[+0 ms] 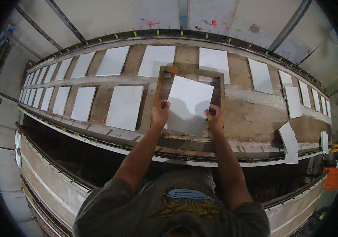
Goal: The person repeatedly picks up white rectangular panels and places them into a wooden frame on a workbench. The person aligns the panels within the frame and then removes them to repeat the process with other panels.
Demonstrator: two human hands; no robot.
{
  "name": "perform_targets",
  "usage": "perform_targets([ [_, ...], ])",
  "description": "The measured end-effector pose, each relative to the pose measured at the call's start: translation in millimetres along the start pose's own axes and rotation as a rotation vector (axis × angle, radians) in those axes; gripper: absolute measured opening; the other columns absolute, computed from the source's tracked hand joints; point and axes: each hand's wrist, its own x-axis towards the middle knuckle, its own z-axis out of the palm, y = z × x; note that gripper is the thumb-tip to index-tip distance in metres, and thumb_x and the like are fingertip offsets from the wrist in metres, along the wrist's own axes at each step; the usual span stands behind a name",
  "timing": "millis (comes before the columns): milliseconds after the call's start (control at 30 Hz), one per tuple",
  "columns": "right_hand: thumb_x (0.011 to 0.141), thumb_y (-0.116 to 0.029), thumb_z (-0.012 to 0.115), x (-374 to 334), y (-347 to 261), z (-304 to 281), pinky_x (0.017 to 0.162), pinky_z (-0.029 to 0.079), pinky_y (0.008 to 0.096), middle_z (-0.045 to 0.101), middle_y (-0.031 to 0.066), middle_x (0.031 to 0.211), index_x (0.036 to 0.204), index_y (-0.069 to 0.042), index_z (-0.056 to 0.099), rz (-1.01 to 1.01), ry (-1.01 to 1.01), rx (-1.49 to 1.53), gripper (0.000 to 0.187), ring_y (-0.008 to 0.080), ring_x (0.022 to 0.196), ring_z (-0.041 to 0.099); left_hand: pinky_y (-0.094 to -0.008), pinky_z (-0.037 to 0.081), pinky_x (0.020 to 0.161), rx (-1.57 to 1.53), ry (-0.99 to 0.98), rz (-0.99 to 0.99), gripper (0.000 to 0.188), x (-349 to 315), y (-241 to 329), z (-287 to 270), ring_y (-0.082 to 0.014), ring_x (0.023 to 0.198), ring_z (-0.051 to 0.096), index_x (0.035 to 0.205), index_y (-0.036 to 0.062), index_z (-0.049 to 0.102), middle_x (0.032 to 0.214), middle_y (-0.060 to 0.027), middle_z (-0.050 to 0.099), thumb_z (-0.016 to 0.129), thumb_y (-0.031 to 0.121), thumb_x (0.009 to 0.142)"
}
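My left hand (161, 114) is closed at the left edge of a white rectangular sheet (190, 98). At the sheet's right edge, the fingers of my right hand (215, 118) are pinched together on it. The sheet tilts slightly over a rectangular wooden frame (159, 85), which surrounds it on the long brown table. A small orange-brown patch (174, 70) marks the frame's far left corner. Whether the sheet touches the surface beneath it, I cannot tell.
Two rows of similar white pieces lie on the long table (248, 114), among them a left-hand piece (124, 107) and a far piece (157, 61). One bent white piece (289, 142) overhangs the near right edge. A dark rail with yellow-green marks (157, 32) runs behind.
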Motion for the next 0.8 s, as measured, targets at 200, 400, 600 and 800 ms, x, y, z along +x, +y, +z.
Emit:
perform_targets([
  [200,0.078,-0.009,0.080,17.6,-9.2,17.8,0.078,0.053,0.0335,0.073,0.0096,0.091,0.114,-0.002,0.072,0.102,-0.059,-0.149,0.038,0.0176,0.083,0.067,-0.0421,0.054,0.074,0.291,-0.199,-0.032,0.022,1.9,-12.5,-16.5,-0.0322,0.077,0.069,0.103,0.0029,0.074,0.079,-0.0163,0.070,0.075,0.015,0.084],
  [400,0.076,-0.009,0.081,12.2,31.1,24.9,0.075,0.054,0.0330,0.074,0.0091,0.088,0.118,-0.007,0.073,0.142,-0.050,-0.271,0.043,0.0182,0.079,0.069,-0.0491,0.055,0.082,0.445,-0.376,0.041,0.022,-1.2,-40.1,-12.5,-0.0412,0.089,0.068,0.104,0.0054,0.074,0.089,-0.0223,0.070,0.069,0.017,0.086],
  [600,0.078,-0.012,0.080,3.2,71.4,28.8,0.074,0.055,0.0355,0.074,0.0103,0.087,0.115,-0.007,0.074,0.147,-0.060,-0.336,0.038,0.0209,0.078,0.071,-0.0475,0.054,0.089,0.565,-0.417,-0.022,0.025,-2.6,-60.8,-4.1,-0.0386,0.098,0.069,0.108,0.0067,0.074,0.100,-0.0215,0.072,0.070,0.016,0.085],
  [800,0.077,-0.012,0.080,-4.3,61.1,30.3,0.075,0.055,0.0365,0.076,0.0120,0.091,0.113,-0.006,0.074,0.082,-0.049,-0.357,0.037,0.0215,0.081,0.072,-0.0506,0.053,0.092,0.595,-0.447,0.038,0.027,-4.8,-60.3,-9.2,-0.0437,0.103,0.065,0.109,0.0016,0.071,0.104,-0.0251,0.069,0.070,0.015,0.085],
])
